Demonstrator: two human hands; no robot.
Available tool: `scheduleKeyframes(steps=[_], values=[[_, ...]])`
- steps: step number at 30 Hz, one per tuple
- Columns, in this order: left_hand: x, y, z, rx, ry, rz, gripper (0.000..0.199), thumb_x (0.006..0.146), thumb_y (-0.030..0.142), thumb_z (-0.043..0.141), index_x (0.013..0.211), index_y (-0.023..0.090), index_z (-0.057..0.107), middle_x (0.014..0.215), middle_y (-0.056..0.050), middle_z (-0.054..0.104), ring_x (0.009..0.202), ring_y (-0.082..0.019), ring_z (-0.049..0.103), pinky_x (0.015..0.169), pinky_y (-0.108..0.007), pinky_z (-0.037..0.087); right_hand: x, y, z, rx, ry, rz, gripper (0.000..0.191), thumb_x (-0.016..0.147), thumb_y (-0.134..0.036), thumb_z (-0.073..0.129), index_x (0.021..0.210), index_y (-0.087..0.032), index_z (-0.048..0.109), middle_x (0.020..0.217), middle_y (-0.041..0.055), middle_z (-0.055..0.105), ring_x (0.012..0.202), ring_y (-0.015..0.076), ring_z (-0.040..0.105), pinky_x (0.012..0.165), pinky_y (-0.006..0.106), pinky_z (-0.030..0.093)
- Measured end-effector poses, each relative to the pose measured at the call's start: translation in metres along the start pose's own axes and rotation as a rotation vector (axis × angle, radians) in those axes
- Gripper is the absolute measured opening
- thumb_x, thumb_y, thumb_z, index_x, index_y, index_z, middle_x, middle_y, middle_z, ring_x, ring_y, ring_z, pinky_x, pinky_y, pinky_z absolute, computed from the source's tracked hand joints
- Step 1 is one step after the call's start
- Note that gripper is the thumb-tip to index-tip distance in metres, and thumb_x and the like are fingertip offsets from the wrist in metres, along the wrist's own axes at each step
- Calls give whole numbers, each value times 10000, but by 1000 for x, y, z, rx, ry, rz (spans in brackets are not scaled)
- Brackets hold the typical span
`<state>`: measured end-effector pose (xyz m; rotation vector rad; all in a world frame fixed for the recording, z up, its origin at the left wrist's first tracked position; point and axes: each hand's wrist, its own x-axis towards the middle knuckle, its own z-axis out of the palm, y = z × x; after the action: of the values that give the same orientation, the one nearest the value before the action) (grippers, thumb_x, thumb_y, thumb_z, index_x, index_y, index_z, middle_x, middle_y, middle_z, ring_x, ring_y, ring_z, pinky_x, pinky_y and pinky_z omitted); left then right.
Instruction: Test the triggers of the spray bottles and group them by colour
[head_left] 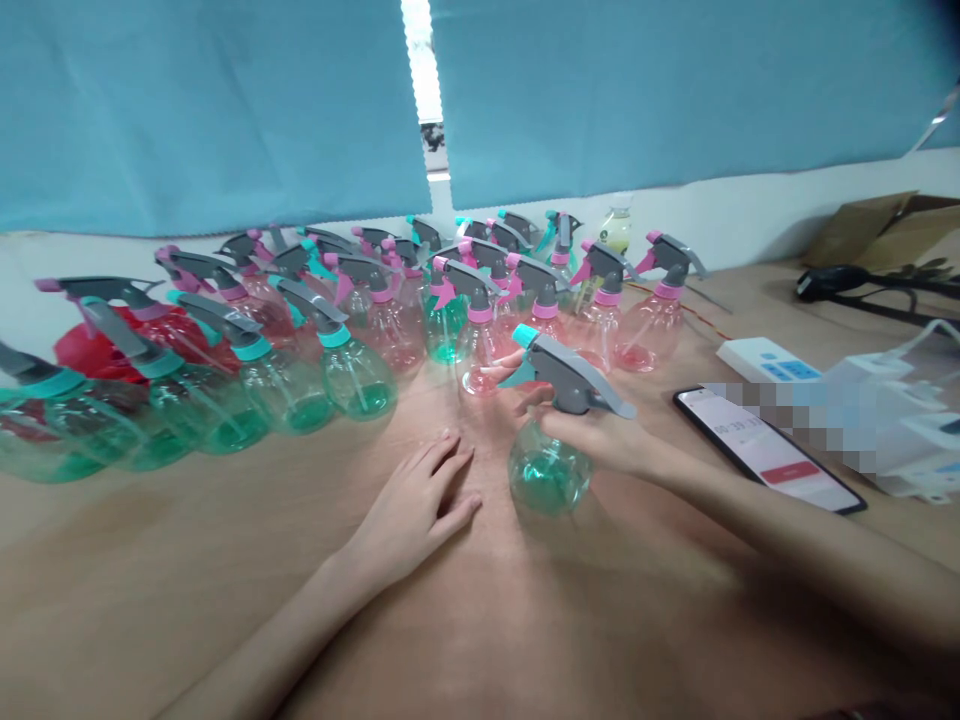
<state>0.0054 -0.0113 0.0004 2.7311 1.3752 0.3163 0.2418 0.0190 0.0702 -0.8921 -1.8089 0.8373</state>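
Observation:
My right hand (pixel 562 420) is wrapped round the neck of a green spray bottle (pixel 550 470) with a grey and turquoise spray head, in the middle of the view. My left hand (pixel 424 500) lies on the wooden table to the left of that bottle, fingers apart, holding nothing. Beyond my left hand stands another green bottle (pixel 360 378), at the right end of a row of green bottles. Just behind my right hand is a clear pink bottle (pixel 480 350) with a pink collar, partly covered by my fingers.
Many pink and green spray bottles (pixel 394 330) crowd the back of the table (pixel 150 590). At the right are a phone (pixel 769 450), a white power strip (pixel 769 360), clear plastic packaging (pixel 900 420), black glasses (pixel 840 283) and a cardboard box (pixel 862 235).

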Motion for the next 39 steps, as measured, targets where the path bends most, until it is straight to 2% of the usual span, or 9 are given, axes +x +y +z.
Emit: scheduleKeyframes(steps=[6, 11, 15, 18, 25, 33, 35, 39], values=[[0, 0, 1, -14, 17, 6, 507, 960, 459, 452, 1362, 150, 482, 1466, -142, 436, 1368, -303, 370, 1115, -502, 313, 0, -1, -1, -14, -48, 18, 428, 674, -223, 467, 1075, -252, 615, 798, -2, 681, 705, 164, 613, 692, 334, 503], [-1, 0, -1, -16, 17, 1, 496, 959, 454, 457, 1363, 166, 477, 1465, -136, 438, 1365, -302, 376, 1110, -503, 317, -2, 2, -1, -60, 18, 35, 336, 660, -250, 496, 969, -256, 629, 745, -1, 661, 715, 183, 614, 629, 315, 495], [-1, 1, -2, -20, 5, -1, 496, 959, 448, 461, 1363, 161, 477, 1469, -144, 431, 1369, -302, 369, 1112, -504, 312, -2, 2, -2, -63, 11, 34, 363, 668, -234, 506, 1011, -262, 623, 739, -9, 660, 699, 183, 609, 627, 321, 506], [-1, 1, -2, -24, 16, -1, 486, 957, 446, 462, 1363, 179, 477, 1467, -131, 437, 1370, -298, 371, 1114, -502, 314, -2, 1, -2, -64, 12, 27, 317, 670, -216, 522, 963, -261, 634, 716, -17, 649, 662, 168, 596, 614, 309, 507], [0, 1, -2, -30, 9, -13, 493, 954, 442, 470, 1359, 162, 487, 1464, -138, 440, 1366, -304, 375, 1119, -490, 311, -2, 3, -1, -23, 25, 38, 369, 657, -225, 519, 1008, -259, 628, 764, -2, 671, 716, 189, 630, 665, 339, 531], [-1, 1, -1, -25, 22, -3, 489, 960, 458, 455, 1362, 181, 478, 1469, -127, 436, 1370, -292, 372, 1115, -498, 314, -4, 4, -1, -36, 37, 53, 401, 649, -207, 511, 1033, -254, 615, 730, -12, 661, 672, 176, 626, 610, 315, 508], [-1, 1, -2, -25, 14, -6, 492, 962, 458, 451, 1360, 171, 480, 1468, -133, 437, 1369, -295, 372, 1116, -498, 312, -2, 2, -1, -15, 42, 30, 382, 650, -193, 502, 1012, -250, 610, 782, -6, 673, 695, 169, 631, 626, 308, 509], [-1, 1, -2, -19, 2, -5, 499, 965, 457, 441, 1362, 157, 476, 1467, -143, 434, 1371, -296, 369, 1117, -498, 310, 0, 2, 0, 31, 12, -14, 304, 669, -159, 483, 943, -246, 582, 858, 1, 679, 868, 187, 663, 728, 315, 523]])
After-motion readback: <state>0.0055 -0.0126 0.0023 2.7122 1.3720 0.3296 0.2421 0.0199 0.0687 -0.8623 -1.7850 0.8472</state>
